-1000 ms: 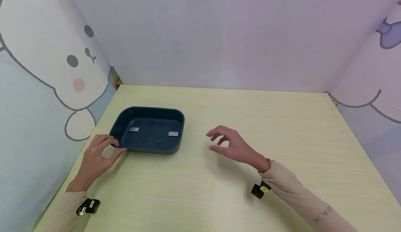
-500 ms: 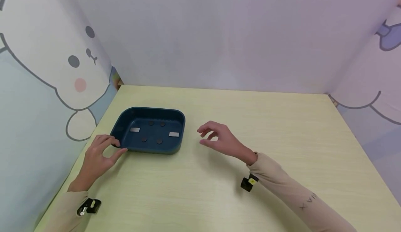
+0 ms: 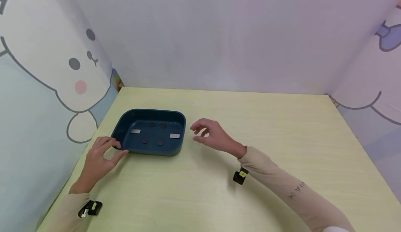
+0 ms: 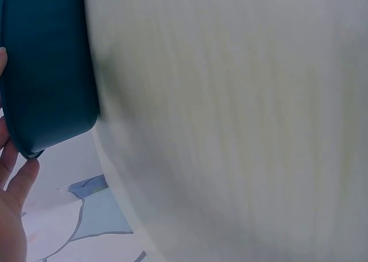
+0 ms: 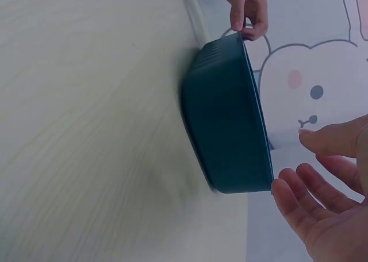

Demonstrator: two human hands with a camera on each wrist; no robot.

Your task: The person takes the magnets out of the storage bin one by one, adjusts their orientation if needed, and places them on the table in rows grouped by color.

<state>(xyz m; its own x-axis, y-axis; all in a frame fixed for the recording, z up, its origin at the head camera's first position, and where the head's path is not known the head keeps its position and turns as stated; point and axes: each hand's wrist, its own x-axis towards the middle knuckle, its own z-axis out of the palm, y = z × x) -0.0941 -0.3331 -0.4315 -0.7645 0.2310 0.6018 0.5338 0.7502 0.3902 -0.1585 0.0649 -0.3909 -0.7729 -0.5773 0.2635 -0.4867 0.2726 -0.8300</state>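
A dark blue-green rectangular tray (image 3: 150, 151) with rounded corners sits on the left part of the table. Two small pale rectangles and several dark round discs show on its floor. My left hand (image 3: 97, 164) pinches the rim at the tray's near left corner, fingers over the edge and thumb outside, as the right wrist view also shows. My right hand (image 3: 214, 136) hovers just right of the tray with nothing in it, fingers loosely bent and thumb apart. In the right wrist view its fingertips (image 5: 282, 190) appear close to the tray's rim; touch is unclear.
The pale wooden table (image 3: 266, 127) extends right and toward me. A plain wall (image 3: 219, 37) stands behind it, and walls with cartoon figures rise at both sides; the left wall (image 3: 34, 148) is close to my left arm. Each wrist carries a small black camera (image 3: 240, 176).
My right hand has moved left and slightly away from me, toward the tray's right side. My left hand keeps its hold on the rim, and the tray stays in place.
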